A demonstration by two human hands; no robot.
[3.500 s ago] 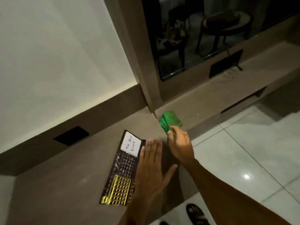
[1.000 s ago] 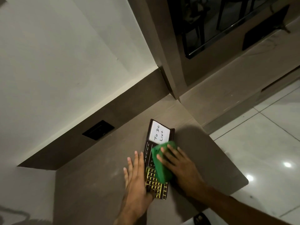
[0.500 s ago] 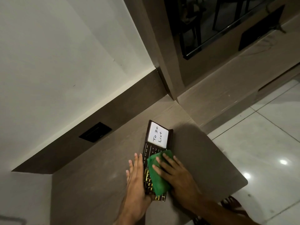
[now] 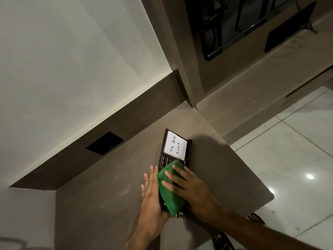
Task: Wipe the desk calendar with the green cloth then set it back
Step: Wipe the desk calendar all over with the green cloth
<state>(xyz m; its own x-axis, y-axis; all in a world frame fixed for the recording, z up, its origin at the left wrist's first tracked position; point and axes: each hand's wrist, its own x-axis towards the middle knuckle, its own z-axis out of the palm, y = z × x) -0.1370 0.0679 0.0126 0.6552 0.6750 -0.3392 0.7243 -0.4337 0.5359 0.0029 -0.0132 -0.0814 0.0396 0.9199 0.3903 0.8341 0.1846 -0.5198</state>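
The desk calendar [image 4: 173, 159] lies flat on the counter [image 4: 108, 204] near its front edge, long axis running from that edge toward the back corner, its white "To Do List" card at the far end. Lying flat, its face takes the wipe. The green cloth [image 4: 170, 192] covers its near half, pressed down under the spread fingers of the right hand [image 4: 191, 188], which does not appear to clench it. The left hand [image 4: 151, 195] lies open and flat along the calendar's left side, probably bracing it against sliding, though contact is hard to confirm.
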